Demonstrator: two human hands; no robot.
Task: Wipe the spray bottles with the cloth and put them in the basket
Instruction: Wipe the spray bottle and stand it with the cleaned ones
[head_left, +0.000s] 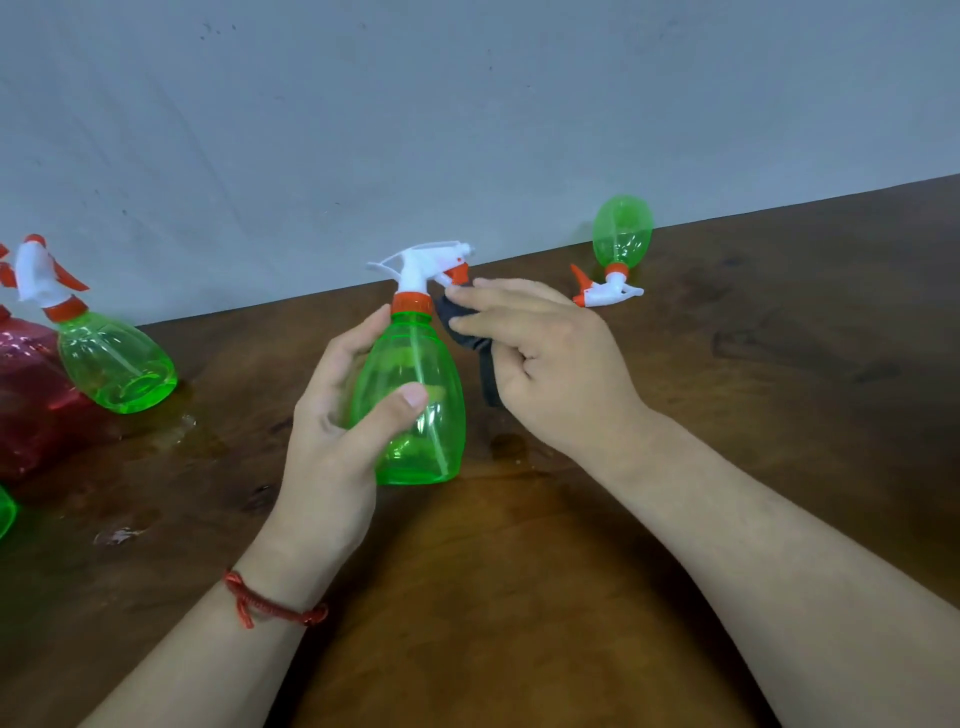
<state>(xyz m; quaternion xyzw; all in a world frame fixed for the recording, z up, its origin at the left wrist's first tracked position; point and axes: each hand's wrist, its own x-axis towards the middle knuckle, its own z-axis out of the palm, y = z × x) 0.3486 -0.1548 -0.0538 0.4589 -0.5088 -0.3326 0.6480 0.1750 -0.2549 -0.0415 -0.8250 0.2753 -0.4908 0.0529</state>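
Note:
A green spray bottle (421, 395) with a white trigger head and orange collar stands upright at the table's middle. My left hand (332, 415) grips its body, thumb across the front. My right hand (540, 358) holds a dark cloth (467, 332) against the bottle's neck and orange nozzle. Another green spray bottle (618, 244) lies on its side at the back right by the wall. A third green bottle (111, 358) leans at the left. No basket is in view.
The brown wooden table (519, 571) meets a grey wall (467, 104) at the back. A red translucent bag or container (26, 395) sits at the left edge beside the leaning bottle. A green sliver (5, 512) shows at the far left. Wet patches (171, 426) lie on the table's left side.

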